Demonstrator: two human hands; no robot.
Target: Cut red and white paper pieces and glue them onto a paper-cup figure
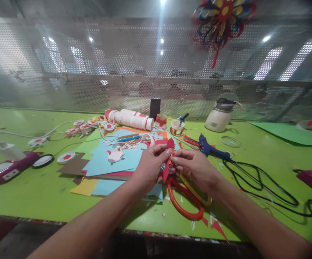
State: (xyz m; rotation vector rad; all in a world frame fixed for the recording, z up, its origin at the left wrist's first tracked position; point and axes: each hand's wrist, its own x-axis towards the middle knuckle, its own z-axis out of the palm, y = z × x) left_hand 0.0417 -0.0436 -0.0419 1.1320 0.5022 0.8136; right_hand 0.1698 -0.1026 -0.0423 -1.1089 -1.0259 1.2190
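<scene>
Head view: both hands (172,163) pinch red paper piece (169,158); paper cup (177,127) behind holds blue tool (183,117).

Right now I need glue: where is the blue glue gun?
In the head view, the blue glue gun lies on the green table, right of centre, just beyond the right hand.

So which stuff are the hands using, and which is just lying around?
In use:
left hand
right hand
red paper piece

Lying about:
scissors
blue glue gun
paper cup stack
blue paper sheets
white pot
</scene>
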